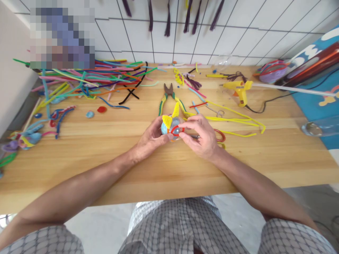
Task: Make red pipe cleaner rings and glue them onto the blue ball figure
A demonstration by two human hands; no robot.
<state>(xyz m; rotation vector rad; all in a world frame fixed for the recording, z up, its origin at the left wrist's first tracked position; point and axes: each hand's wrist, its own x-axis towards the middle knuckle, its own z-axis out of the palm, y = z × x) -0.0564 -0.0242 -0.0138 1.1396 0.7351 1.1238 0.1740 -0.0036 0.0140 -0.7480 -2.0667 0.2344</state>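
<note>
Between my hands is a clear ball (pixel 174 123) with light blue pipe cleaner wound on its left part and two yellow ear-like pieces (pixel 167 121) on top. My left hand (pixel 152 138) is wrapped round the ball's left side, thumb along its lower front. A red pipe cleaner loop (pixel 176 131) lies against the front of the ball. My right hand (pixel 200 135) pinches the loop's right side between thumb and fingertips. Just behind the ball lie pliers (pixel 169 92) with green and yellow handles. Partly hidden by my right hand are orange-handled scissors (pixel 220 135).
Many coloured pipe cleaners (pixel 106 77) are heaped at the back left. A yellow glue gun (pixel 238 91) with a cord lies at the back right, near yellow pipe cleaners (pixel 238 120). A pipe cleaner figure (pixel 26 138) is at the left, a clear container (pixel 317 127) at the right.
</note>
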